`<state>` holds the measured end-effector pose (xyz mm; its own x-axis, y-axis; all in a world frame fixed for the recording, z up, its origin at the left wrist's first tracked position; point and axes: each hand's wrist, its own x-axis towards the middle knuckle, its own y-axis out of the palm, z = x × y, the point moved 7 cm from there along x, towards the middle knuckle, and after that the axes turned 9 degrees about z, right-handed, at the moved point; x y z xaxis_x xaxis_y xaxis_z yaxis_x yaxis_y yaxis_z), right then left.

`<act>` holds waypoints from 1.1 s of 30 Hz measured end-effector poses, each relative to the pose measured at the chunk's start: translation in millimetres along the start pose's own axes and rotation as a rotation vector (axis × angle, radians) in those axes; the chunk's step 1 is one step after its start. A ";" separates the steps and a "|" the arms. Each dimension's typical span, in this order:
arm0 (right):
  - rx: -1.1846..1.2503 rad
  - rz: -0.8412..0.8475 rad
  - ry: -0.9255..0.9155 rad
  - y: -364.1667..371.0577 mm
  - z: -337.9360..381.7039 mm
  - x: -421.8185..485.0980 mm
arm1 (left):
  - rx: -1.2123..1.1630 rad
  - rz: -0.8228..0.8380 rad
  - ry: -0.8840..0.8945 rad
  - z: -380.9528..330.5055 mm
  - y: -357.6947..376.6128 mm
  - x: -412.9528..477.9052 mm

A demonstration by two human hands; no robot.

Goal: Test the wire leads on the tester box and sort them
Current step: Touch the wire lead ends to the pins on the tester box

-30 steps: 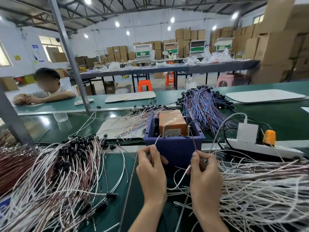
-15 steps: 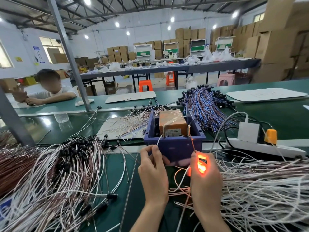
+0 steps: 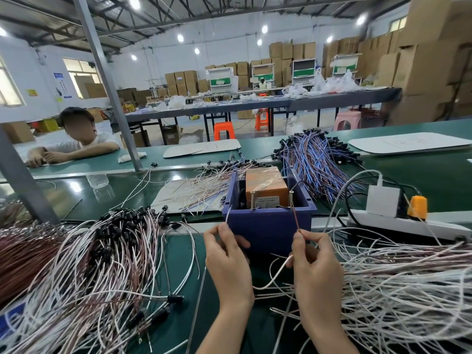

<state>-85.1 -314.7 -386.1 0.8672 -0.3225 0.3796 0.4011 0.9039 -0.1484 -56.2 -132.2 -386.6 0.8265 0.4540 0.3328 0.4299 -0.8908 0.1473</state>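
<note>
A long green table (image 3: pixel 178 264) carries everything. On its right a wide heap of white wires (image 3: pixel 398 290) spreads toward the edge of view. On its left lies a heap of white and brown wires with black ends (image 3: pixel 89 264). Farther back sits a bundle of blue and purple wires (image 3: pixel 316 159). A white power strip (image 3: pixel 408 223) lies just right of the tester box (image 3: pixel 268 226), a dark blue open-topped box standing in the middle of the table between the two near heaps, with an orange block (image 3: pixel 265 185) inside it.

Both hands are raised just in front of the box's near wall. The left hand (image 3: pixel 227 261) has its fingers curled and pinches the white end of a wire lead (image 3: pixel 228 213) between thumb and forefinger, the tip rising beside the box's near left corner. The right hand (image 3: pixel 316 267), fingers also curled, pinches the brown end (image 3: pixel 295 218), which points up toward the right screw (image 3: pixel 291 199) of two standing on the box's near rim. Whether the tip touches that screw cannot be told. The left screw (image 3: pixel 252 200) stands apart from the white tip.
</note>
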 end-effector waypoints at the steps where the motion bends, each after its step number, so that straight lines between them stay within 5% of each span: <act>1: 0.004 0.005 -0.008 0.3 1.2 -0.6 | -0.018 -0.023 -0.022 2.7 -3.0 1.5; 8: 0.077 0.000 -0.034 -3.4 13.7 -7.3 | -0.103 -0.191 -0.148 17.9 -25.6 9.9; 19: 0.390 -0.098 -0.035 -34.5 53.1 1.8 | -0.061 -0.186 -0.158 15.7 -29.0 11.3; 27: 0.517 -0.289 0.096 -165.3 66.9 80.9 | 0.059 -0.116 -0.179 13.1 -23.3 8.3; 33: 0.309 -0.352 0.169 -252.7 46.9 102.2 | 0.182 -0.073 -0.140 4.0 -18.3 5.8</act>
<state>-111.6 -562.9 -267.0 0.7404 -0.6414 0.2010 0.5945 0.7645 0.2494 -57.8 -113.2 -391.1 0.8277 0.5270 0.1928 0.5385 -0.8426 -0.0087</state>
